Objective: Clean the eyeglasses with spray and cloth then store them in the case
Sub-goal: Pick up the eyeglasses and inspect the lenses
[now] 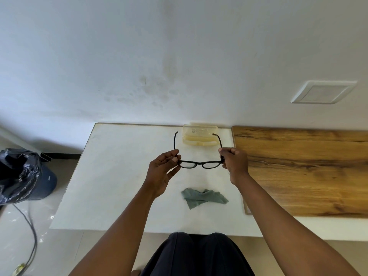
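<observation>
Black-framed eyeglasses point(200, 164) hang in the air above the white table point(119, 176), their temples unfolded and pointing away from me. My left hand point(162, 170) pinches the frame's left corner at the hinge. My right hand point(235, 163) grips the right corner. A grey-green cleaning cloth point(203, 197) lies crumpled on the table just below the glasses, nearer to me. A translucent yellowish case point(199, 134) stands open at the table's far edge against the wall. No spray bottle is in view.
A wooden board point(302, 172) lies along the table's right side. On the floor at left stand a bin with a black bag point(22, 176) and a cable point(29, 226). My dark-clothed knees point(197, 253) are under the near table edge.
</observation>
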Demonstrator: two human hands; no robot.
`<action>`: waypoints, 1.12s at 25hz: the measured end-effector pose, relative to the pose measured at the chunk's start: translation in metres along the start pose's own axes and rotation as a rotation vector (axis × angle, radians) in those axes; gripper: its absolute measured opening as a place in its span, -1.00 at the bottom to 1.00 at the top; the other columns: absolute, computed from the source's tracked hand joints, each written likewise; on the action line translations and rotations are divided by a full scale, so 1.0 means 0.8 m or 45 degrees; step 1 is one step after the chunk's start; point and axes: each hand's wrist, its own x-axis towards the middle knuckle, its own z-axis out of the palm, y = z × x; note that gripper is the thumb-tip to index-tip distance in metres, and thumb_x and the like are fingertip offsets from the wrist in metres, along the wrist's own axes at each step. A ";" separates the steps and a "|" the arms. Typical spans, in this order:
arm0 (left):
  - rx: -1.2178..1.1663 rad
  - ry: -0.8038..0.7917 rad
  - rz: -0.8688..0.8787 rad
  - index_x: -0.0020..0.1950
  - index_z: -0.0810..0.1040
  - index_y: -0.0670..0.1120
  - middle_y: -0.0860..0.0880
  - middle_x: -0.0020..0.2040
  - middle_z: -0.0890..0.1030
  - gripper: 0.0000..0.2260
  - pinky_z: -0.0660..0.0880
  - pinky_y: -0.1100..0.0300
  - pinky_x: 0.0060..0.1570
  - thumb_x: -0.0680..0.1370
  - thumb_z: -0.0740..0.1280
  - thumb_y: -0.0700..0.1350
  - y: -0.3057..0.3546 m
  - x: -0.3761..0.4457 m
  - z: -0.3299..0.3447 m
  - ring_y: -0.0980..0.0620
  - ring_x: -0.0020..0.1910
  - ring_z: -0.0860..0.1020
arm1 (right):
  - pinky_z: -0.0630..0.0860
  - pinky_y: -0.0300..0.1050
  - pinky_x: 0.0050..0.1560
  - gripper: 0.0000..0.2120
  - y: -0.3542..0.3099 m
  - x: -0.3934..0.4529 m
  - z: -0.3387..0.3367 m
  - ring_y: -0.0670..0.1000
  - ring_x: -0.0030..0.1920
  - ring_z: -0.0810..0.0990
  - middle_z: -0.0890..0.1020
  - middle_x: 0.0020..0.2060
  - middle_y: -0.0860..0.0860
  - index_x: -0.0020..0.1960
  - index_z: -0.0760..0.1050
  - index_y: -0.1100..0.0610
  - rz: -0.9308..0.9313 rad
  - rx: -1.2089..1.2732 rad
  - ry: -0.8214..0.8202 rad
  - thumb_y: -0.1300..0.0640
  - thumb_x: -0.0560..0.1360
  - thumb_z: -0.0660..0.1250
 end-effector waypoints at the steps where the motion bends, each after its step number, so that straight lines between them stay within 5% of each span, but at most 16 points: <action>1: 0.006 -0.025 -0.010 0.02 0.60 -0.10 -0.03 -0.12 0.65 -0.79 0.56 0.21 -0.02 0.50 0.28 -0.35 0.001 0.000 0.000 0.05 -0.08 0.61 | 0.35 -0.30 -0.54 -0.96 -0.002 0.001 -0.002 -0.02 -0.42 0.42 0.51 -0.38 0.06 -0.15 0.57 0.13 0.023 0.057 -0.009 0.23 0.44 0.36; 20: 0.206 -0.021 0.026 -0.03 0.58 -0.17 -0.13 -0.24 0.55 -0.87 0.59 0.15 -0.12 0.53 0.27 -0.32 0.011 0.005 0.008 0.05 -0.31 0.55 | 0.28 -0.36 -0.62 -0.82 0.000 -0.008 -0.001 -0.15 -0.66 0.34 0.44 -0.50 0.05 -0.29 0.50 0.21 0.185 0.184 -0.061 0.23 0.49 0.29; 28: 0.167 0.078 0.033 -0.04 0.59 -0.17 -0.07 -0.33 0.56 -0.87 0.59 0.17 -0.16 0.53 0.27 -0.32 0.011 0.004 0.012 0.04 -0.34 0.54 | 0.49 -0.17 -0.38 -0.82 0.016 -0.019 0.001 0.00 -0.39 0.54 0.55 -0.33 0.03 -0.12 0.52 0.15 0.155 0.149 -0.085 0.08 0.55 0.21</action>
